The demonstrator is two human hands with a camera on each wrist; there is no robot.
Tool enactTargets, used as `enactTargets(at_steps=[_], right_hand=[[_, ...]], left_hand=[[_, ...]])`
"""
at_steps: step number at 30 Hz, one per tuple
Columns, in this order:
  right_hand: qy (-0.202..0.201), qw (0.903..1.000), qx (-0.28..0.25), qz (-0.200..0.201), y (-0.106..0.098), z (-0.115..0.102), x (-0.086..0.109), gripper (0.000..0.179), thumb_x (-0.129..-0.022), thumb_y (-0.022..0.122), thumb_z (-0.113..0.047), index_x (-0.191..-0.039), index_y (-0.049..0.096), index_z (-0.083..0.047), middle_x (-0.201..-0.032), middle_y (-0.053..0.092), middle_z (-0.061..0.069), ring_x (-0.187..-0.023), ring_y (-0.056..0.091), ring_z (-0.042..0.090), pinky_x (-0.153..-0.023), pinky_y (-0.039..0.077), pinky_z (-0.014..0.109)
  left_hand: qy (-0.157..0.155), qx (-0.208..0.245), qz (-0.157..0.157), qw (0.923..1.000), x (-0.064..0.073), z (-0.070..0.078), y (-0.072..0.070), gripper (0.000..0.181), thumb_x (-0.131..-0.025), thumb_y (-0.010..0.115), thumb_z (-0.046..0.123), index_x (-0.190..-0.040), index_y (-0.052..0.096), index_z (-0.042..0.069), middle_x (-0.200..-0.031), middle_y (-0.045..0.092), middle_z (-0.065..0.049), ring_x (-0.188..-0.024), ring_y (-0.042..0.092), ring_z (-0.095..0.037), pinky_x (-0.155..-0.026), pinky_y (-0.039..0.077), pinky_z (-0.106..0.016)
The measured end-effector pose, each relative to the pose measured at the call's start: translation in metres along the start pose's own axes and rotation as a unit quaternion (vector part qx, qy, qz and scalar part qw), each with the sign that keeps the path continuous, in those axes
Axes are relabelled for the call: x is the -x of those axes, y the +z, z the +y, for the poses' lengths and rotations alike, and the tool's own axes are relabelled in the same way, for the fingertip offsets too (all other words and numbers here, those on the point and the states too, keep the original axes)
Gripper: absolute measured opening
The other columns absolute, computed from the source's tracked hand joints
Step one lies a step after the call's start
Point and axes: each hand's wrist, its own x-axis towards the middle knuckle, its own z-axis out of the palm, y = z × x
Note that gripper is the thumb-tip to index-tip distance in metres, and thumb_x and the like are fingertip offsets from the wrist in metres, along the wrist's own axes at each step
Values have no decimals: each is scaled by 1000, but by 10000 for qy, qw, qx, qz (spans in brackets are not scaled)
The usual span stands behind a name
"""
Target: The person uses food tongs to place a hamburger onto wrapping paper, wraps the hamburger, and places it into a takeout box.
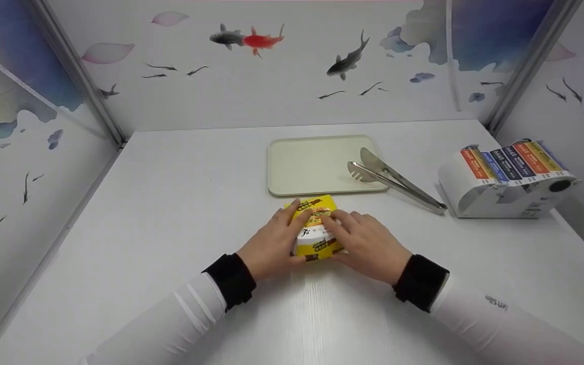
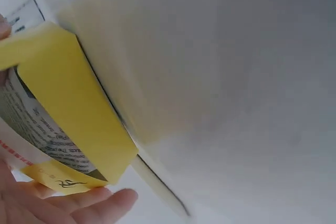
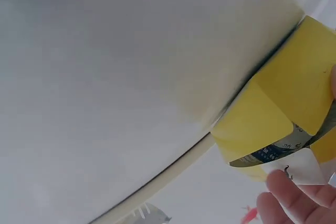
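A yellow cardboard burger box, printed with a burger picture and a white band, sits on the white table near its middle. From the left side, my left hand holds it, fingers over the top and thumb low at the near edge. My right hand grips the opposite side in much the same way. In the left wrist view, the box's plain yellow side rises from the table, with fingers along its top part. The right wrist view shows fingertips at the white band beside a folded yellow corner.
Just beyond the box lies a pale green tray. Metal tongs rest with their heads over the tray's right side and their handle end on the table. At the right, a white holder contains several colourful small cartons. Printed panels wall the back and sides.
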Motion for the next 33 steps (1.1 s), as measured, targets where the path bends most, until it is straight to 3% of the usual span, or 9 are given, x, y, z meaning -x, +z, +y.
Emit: enactTargets(at_steps=[3,6,8,13,16,21,28,33], right_hand=[[-507,9959,691,289,1,0,2,75,-83,89,-43,-142,57,-9,-124,68,10,-104,68,28,-88,60,40],[-672,9934,852,365,-1,-2,1,70,-83,89,-42,-137,59,-9,-118,69,7,-103,68,27,-87,60,39],[-669,9939,813,339,-2,-3,-1,69,-83,90,-40,-136,59,-9,-118,69,8,-103,68,27,-87,60,39],[-532,9969,571,136,-4,-5,-4,65,-83,90,-35,-135,60,-9,-121,68,9,-105,68,29,-88,60,41],[-307,9993,197,-9,-5,-5,-6,66,-83,90,-34,-136,59,-8,-125,67,11,-105,67,30,-90,60,43],[-44,9998,-199,-28,-5,-4,-10,72,-82,91,-37,-139,58,-7,-129,67,14,-103,67,30,-91,60,45],[-612,9960,542,374,-2,3,-8,72,-84,87,-46,-138,60,-7,-123,70,10,-101,70,28,-86,61,41],[-1130,9888,777,586,-4,9,-8,65,-87,86,-39,-135,60,-5,-122,70,10,-93,72,25,-86,62,37]], left_hand=[[264,-423,-102,9987,4,1,-5,88,-96,76,43,-167,28,25,-175,21,-18,-154,36,-54,-118,45,-63],[457,-546,-209,9972,5,-3,-12,86,-95,75,48,-166,30,30,-174,25,-17,-153,36,-55,-115,44,-70],[563,-452,-285,9970,6,-7,-15,89,-92,78,51,-165,31,33,-172,27,-16,-154,35,-52,-117,42,-69],[732,-112,-453,9962,6,-15,-16,102,-83,88,49,-165,30,34,-168,28,-14,-150,42,-37,-122,43,-53],[662,-46,-382,9971,5,-17,-13,105,-81,90,47,-165,29,34,-169,26,-14,-149,42,-33,-122,45,-48],[506,152,-159,9985,0,-20,-8,100,-83,86,51,-164,30,33,-174,22,-13,-156,36,-34,-122,45,-50],[591,361,26,9976,-3,-22,-7,92,-86,85,44,-162,36,27,-171,31,-14,-155,38,-35,-124,43,-51],[578,428,29,9974,-4,-24,-7,93,-85,87,41,-162,37,27,-171,32,-12,-155,38,-32,-125,42,-49]])
